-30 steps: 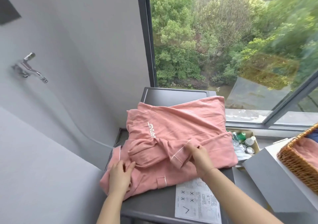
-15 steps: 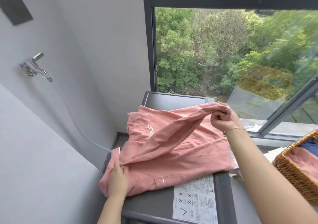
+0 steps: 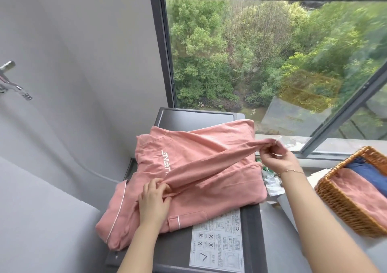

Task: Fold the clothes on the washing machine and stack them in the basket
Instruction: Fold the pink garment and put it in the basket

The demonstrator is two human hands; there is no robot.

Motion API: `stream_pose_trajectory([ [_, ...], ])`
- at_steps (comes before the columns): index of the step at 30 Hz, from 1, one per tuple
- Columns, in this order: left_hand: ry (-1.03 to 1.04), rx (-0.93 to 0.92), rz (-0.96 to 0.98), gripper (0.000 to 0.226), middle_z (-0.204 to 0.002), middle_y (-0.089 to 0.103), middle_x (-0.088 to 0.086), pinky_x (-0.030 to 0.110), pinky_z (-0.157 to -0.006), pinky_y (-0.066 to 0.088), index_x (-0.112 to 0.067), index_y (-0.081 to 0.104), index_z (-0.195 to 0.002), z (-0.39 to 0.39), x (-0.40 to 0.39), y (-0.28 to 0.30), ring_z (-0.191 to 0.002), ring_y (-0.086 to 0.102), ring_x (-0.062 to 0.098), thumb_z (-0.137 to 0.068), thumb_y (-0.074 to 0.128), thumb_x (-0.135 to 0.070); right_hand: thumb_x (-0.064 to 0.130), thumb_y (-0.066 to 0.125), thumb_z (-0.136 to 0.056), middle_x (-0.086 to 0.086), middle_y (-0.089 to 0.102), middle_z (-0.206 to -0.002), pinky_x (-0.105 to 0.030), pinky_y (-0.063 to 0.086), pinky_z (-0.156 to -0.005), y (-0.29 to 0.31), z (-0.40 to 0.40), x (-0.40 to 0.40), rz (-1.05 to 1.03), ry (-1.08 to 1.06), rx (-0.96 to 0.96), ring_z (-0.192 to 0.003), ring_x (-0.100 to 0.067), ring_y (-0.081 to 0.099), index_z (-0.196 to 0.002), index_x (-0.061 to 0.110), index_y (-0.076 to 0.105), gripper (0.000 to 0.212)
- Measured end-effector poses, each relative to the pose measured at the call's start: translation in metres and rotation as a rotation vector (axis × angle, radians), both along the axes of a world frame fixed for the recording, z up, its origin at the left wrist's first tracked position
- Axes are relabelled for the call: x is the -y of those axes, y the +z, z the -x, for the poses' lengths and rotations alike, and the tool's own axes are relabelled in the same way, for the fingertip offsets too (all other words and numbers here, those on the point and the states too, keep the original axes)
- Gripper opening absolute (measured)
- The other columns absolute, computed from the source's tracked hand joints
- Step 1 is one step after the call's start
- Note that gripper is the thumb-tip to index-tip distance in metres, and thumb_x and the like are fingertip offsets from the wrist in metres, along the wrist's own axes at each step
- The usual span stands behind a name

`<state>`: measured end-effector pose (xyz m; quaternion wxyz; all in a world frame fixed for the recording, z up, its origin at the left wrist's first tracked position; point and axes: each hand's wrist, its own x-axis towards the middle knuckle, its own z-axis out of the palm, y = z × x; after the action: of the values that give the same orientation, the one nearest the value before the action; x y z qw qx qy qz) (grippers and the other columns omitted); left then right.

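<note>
**Pink Top Pulled Out Long**

Green trees fill the big window (image 3: 261, 63) behind the grey washing machine (image 3: 249, 220). We see a pink top (image 3: 199, 168) lying on the machine. Our left hand (image 3: 154, 199) pinches one end of a long pink sleeve, fingers closed on the cloth. Our right hand (image 3: 276, 157) grips the other end, lifted a little. Off to the right sits a woven basket (image 3: 339, 205) with pink and blue clothes inside.
</note>
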<state>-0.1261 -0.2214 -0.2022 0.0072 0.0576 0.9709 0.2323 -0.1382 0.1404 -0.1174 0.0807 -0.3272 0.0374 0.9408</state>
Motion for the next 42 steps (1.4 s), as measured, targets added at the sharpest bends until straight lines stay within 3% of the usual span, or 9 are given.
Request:
stream_pose_trajectory([
  [7,-0.053,-0.118,-0.369,0.026,-0.12,0.057,-0.01,0.008,-0.101,0.026,-0.021,0.056,-0.076,-0.005,0.006,0.017,-0.117,0.045,0.002,-0.09,0.06,0.001,0.007,0.046,-0.094,-0.021,0.071,-0.074,-0.032,0.06,-0.062,0.003,-0.004,-0.028,-0.325,0.049,0.183,-0.064,-0.028,0.071,-0.084,-0.008,0.059,0.022],
  [11,0.031,-0.056,-0.453,0.023,-0.092,0.061,-0.015,0.01,-0.079,0.039,-0.022,0.054,-0.082,-0.018,0.009,0.021,-0.088,0.055,0.009,-0.094,0.055,-0.002,0.001,0.059,-0.065,-0.019,0.064,-0.117,-0.041,0.047,-0.099,-0.02,-0.011,-0.019,-0.34,0.24,0.21,-0.107,-0.031,0.061,-0.121,0.0,0.056,0.056],
  [13,0.117,-0.032,-0.481,0.027,-0.075,0.056,-0.003,0.019,-0.067,0.039,-0.024,0.046,-0.077,-0.024,0.011,0.021,-0.071,0.049,0.02,-0.098,0.048,-0.009,-0.01,0.069,-0.035,-0.012,0.068,-0.113,-0.039,0.055,-0.084,-0.024,-0.009,-0.012,-0.362,0.334,0.175,-0.096,-0.027,0.067,-0.121,0.006,0.057,0.088],
  [17,0.202,-0.026,-0.416,0.018,-0.081,0.055,-0.001,0.033,-0.071,0.036,-0.028,0.048,-0.082,-0.021,0.02,0.019,-0.078,0.05,0.022,-0.094,0.058,-0.02,-0.004,0.046,-0.083,-0.001,0.073,-0.084,-0.019,0.053,-0.047,-0.015,0.008,0.003,-0.746,0.499,0.28,-0.044,-0.007,0.06,-0.098,0.012,0.059,0.025],
  [22,0.119,0.193,0.065,0.046,-0.113,0.058,-0.01,0.037,-0.099,0.031,-0.03,0.061,-0.107,-0.015,0.033,0.001,-0.115,0.049,0.021,-0.068,0.071,-0.006,0.001,0.046,-0.09,-0.006,0.058,-0.067,-0.02,0.049,-0.04,-0.027,0.01,-0.007,-1.29,0.3,0.34,-0.03,-0.006,0.047,-0.088,0.013,0.064,0.022],
  [26,0.194,0.081,-0.112,0.047,-0.091,0.061,-0.009,0.035,-0.081,0.041,-0.03,0.06,-0.075,-0.013,0.029,0.003,-0.093,0.057,0.021,-0.061,0.059,0.014,0.004,0.057,-0.083,-0.006,0.06,-0.076,-0.023,0.049,-0.048,-0.073,0.0,-0.005,-1.249,0.252,0.534,-0.048,-0.012,0.052,-0.081,0.016,0.06,0.012],
  [33,0.361,-0.042,-0.347,0.032,-0.093,0.062,0.008,0.01,-0.075,0.036,-0.004,0.058,-0.069,-0.02,0.032,-0.001,-0.093,0.055,0.024,-0.064,0.047,0.026,0.019,0.071,-0.084,-0.004,0.045,-0.07,-0.023,0.036,-0.049,-0.12,-0.016,0.0,-0.969,0.445,0.668,-0.058,-0.016,0.041,-0.074,0.016,0.052,0.022],
  [39,0.427,-0.104,-0.431,0.034,-0.089,0.06,0.01,0.004,-0.067,0.034,-0.004,0.045,-0.056,-0.022,0.03,0.003,-0.078,0.05,0.008,-0.061,0.037,0.029,0.013,0.054,-0.095,0.003,0.058,-0.082,-0.017,0.048,-0.054,-0.082,-0.009,-0.001,-0.897,0.013,0.395,-0.069,-0.007,0.055,-0.085,0.021,0.056,0.013],
  [42,0.408,-0.092,-0.439,0.038,-0.091,0.061,0.006,0.003,-0.068,0.034,-0.006,0.047,-0.052,-0.027,0.031,0.001,-0.082,0.054,0.004,-0.061,0.037,0.03,0.015,0.047,-0.093,0.004,0.057,-0.083,-0.022,0.047,-0.061,-0.079,-0.016,-0.003,-0.89,-0.203,0.485,-0.073,-0.009,0.057,-0.084,0.021,0.053,0.012],
])
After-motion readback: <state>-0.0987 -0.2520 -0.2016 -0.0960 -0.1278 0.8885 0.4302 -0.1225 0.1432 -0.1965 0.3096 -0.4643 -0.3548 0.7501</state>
